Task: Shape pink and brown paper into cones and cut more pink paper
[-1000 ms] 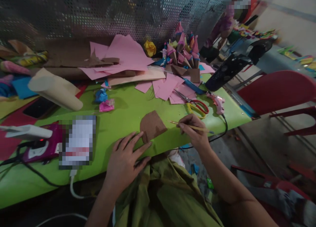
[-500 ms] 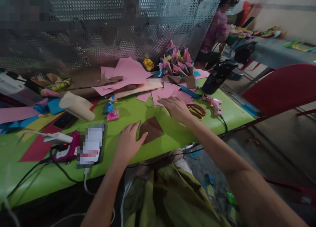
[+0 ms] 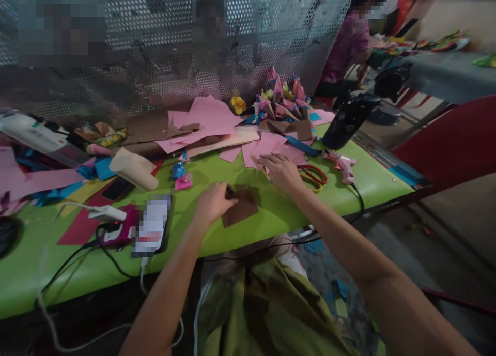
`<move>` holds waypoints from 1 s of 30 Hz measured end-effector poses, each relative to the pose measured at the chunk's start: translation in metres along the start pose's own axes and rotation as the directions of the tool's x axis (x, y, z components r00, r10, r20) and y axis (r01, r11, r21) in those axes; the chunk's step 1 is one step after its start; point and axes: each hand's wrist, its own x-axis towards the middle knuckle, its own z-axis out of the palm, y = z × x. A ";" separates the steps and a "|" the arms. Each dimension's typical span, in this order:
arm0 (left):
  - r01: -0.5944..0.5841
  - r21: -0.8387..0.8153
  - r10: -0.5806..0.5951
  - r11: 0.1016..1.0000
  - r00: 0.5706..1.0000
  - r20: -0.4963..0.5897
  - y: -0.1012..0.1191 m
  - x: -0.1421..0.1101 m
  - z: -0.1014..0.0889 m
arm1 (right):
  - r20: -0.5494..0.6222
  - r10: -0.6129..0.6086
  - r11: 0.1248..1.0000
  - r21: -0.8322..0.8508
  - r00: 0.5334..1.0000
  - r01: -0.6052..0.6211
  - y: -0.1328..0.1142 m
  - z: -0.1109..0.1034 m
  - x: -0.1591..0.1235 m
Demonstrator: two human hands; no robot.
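The brown paper piece (image 3: 245,206), likely light and easily creased, suits a gentle edge hold and lies at the curled left hand (image 3: 213,201), its pinch unclear, the right hand (image 3: 282,172) spread beyond.

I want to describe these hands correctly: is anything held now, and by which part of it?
The left hand appears to pinch the brown paper at its upper left corner. Whether the right hand holds anything cannot be told.

A green, smooth-topped bench (image 3: 186,219) carries pink paper sheets (image 3: 211,115), red-and-yellow-handled scissors (image 3: 315,176) and a pink glue gun (image 3: 346,166). A brown paper piece (image 3: 242,207) lies nearer its front edge.
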 end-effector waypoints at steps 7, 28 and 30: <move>-0.021 -0.633 -0.021 0.774 0.998 -0.060 -0.015 0.008 0.009 | -0.142 0.073 0.993 0.102 0.987 -0.059 -0.008 -0.015 0.000; -0.434 -0.895 -0.191 -0.106 0.892 -0.410 -0.041 0.049 -0.030 | 0.163 0.319 0.242 0.939 0.934 -0.246 -0.037 -0.025 0.085; -0.459 -0.880 -0.131 -0.121 0.886 -0.445 -0.041 0.046 -0.026 | 0.274 0.309 0.196 0.919 0.911 -0.343 -0.040 -0.008 0.079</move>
